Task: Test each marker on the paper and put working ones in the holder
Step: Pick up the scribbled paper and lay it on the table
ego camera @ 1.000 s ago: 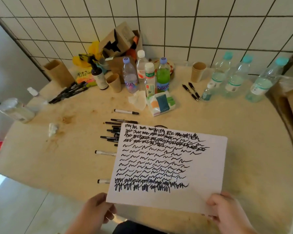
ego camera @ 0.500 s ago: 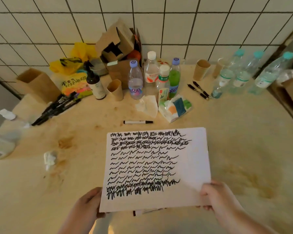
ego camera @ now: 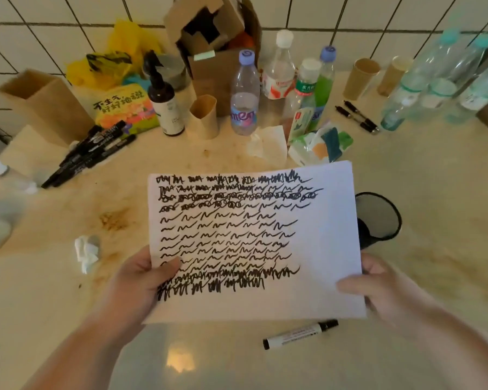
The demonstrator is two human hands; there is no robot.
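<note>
Both hands hold the paper [ego camera: 254, 240] up off the bench [ego camera: 434, 170]. The left hand [ego camera: 141, 280] pinches its lower left edge, thumb lying on the scribbled face; the right hand [ego camera: 378, 285] pinches the lower right corner, thumb on the blank margin. The sheet is covered in rows of black test squiggles.

Half a second ago the holder was hidden; now the black mesh holder [ego camera: 378, 218] shows just beyond the right hand, partly behind the sheet's right edge. A white marker [ego camera: 300, 334] with a black cap now lies on the bench just below the paper, between the two hands, where before only its end peeked out. The marker that lay beyond the sheet's top edge is no longer seen.

A bundle of black markers [ego camera: 90, 153] lies well beyond the left hand, by a cardboard box [ego camera: 48, 105]. Two more pens [ego camera: 357, 116] lie far beyond the right hand, among bottles [ego camera: 244, 99].
</note>
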